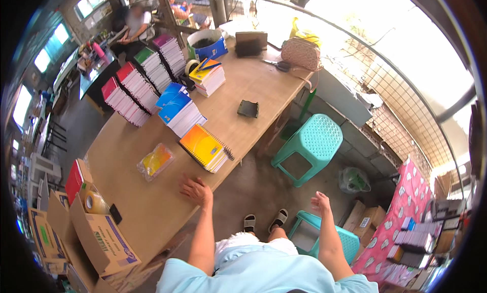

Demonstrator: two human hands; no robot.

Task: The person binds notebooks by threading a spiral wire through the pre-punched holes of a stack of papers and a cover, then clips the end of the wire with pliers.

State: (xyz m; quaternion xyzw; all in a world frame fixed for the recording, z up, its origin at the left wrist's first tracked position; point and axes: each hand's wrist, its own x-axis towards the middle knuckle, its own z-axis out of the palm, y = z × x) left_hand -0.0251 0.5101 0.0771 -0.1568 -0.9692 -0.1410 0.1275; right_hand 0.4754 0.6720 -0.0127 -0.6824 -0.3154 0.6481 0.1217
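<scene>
My left hand (197,190) hovers over or rests on the table's near edge, fingers spread, holding nothing; whether it touches the wood I cannot tell. Just beyond it sits a stack of yellow spiral notebooks (204,145). A clear plastic pack with a yellow-orange notebook (156,161) lies to its left. My right hand (320,201) hangs out to the side between two green plastic stools, its fingers stretched and nothing in it. Farther along the table are blue notebooks (181,113), a yellow-covered stack (208,79) with pens on top, and a small dark tray (248,109).
Tall stacks of red, green and purple books (137,87) line the table's far left side. An open cardboard box (104,242) with a tape roll (95,202) stands at the near left. One green stool (317,141) stands right of the table. Another person (136,26) sits far back.
</scene>
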